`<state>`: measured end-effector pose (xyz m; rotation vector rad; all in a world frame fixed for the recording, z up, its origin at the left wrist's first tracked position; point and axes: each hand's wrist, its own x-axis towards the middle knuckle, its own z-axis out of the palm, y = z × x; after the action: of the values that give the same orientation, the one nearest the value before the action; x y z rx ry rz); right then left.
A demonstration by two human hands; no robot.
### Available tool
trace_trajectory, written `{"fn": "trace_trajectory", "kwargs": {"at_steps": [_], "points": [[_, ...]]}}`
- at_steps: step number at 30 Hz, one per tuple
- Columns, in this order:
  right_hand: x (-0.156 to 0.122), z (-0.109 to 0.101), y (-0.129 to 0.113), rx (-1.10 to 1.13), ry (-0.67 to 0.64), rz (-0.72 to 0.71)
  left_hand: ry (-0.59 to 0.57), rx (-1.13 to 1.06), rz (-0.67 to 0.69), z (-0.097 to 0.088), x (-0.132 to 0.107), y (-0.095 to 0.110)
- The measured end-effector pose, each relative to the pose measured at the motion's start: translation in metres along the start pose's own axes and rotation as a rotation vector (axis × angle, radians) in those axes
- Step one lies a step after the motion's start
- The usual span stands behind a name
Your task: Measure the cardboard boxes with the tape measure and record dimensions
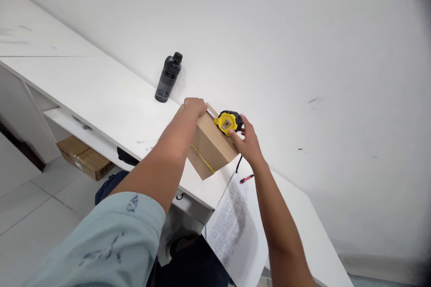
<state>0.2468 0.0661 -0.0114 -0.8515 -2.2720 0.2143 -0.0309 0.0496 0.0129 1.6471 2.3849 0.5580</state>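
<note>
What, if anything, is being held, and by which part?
The right hand holds the tape measure by its case; left hand is at the far end of the cardboard box, grip unclear.

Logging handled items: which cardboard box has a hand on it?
The upper box, with the left hand on its far end and the yellow tape measure by it; the lower box sits below the shelf, untouched.
</note>
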Motion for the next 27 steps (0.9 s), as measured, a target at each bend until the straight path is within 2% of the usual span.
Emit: {"fn": "trace_trajectory", "kwargs": {"at_steps": [2,4,5,6,8,10,11,13,21,24,26,27], "points": [[-0.035,-0.019,0.020,-0.021,0.078,0.065,0.008,-0.021,-0.003,0.001,-0.001,0.002],[-0.073,-0.040,0.045,-0.208,0.159,0.253,0.011,-0.034,0.000,0.001,-0.001,0.004],[-0.092,-0.049,0.057,-0.329,0.133,0.377,0.007,-0.033,0.002,0.001,0.000,0.005],[-0.109,-0.056,0.067,-0.453,0.041,0.493,0.003,-0.025,0.005,0.001,0.000,0.006],[-0.135,-0.062,0.082,-0.675,-0.258,0.630,0.003,0.009,0.011,-0.001,0.001,0.007],[-0.150,-0.060,0.092,-0.814,-0.572,0.606,0.019,0.048,0.010,-0.004,0.004,0.007],[-0.153,-0.056,0.095,-0.854,-0.680,0.552,0.023,0.067,0.004,-0.006,0.005,0.007],[-0.152,-0.048,0.103,-0.859,-0.726,0.521,0.017,0.105,-0.006,-0.009,0.010,0.006],[-0.127,-0.017,0.124,-0.681,-0.574,0.411,0.023,0.220,-0.018,-0.016,0.013,0.006],[-0.121,-0.014,0.126,-0.617,-0.493,0.401,0.029,0.252,-0.025,-0.016,0.015,0.004],[-0.125,-0.020,0.128,-0.559,-0.347,0.443,0.030,0.257,-0.026,-0.017,0.017,0.003],[-0.129,-0.024,0.129,-0.469,-0.203,0.470,0.030,0.258,-0.026,-0.017,0.018,0.002]]}}
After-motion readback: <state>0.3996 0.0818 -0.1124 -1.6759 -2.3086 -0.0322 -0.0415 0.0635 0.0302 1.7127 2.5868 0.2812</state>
